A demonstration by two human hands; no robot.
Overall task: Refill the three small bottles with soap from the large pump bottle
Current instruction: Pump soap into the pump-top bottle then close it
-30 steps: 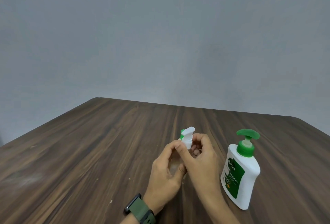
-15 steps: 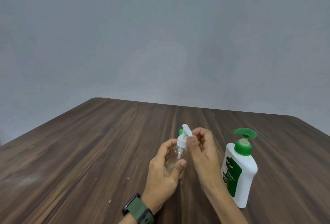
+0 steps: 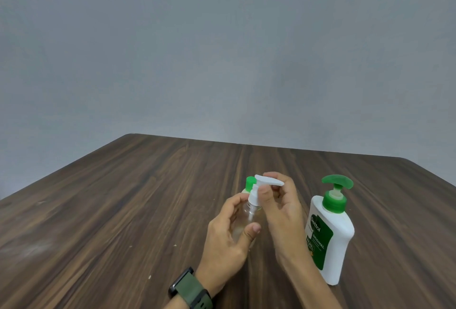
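Above the wooden bench (image 3: 123, 210), the left hand (image 3: 225, 239) has its fingers curled round a clear small bottle (image 3: 243, 222) while the right hand (image 3: 280, 206) pinches its white pump top (image 3: 259, 190), the large pump bottle (image 3: 328, 234) standing just right of them.

2 small bottles (image 3: 246, 220), 1 large pump bottle (image 3: 328, 237), 2 hands (image 3: 227, 242), 1 watch (image 3: 191, 290)

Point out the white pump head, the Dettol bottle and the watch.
white pump head (image 3: 269, 181): head view, on its flat spout.
Dettol bottle (image 3: 339, 242): head view, on its white body.
watch (image 3: 191, 289): head view, on its green strap.
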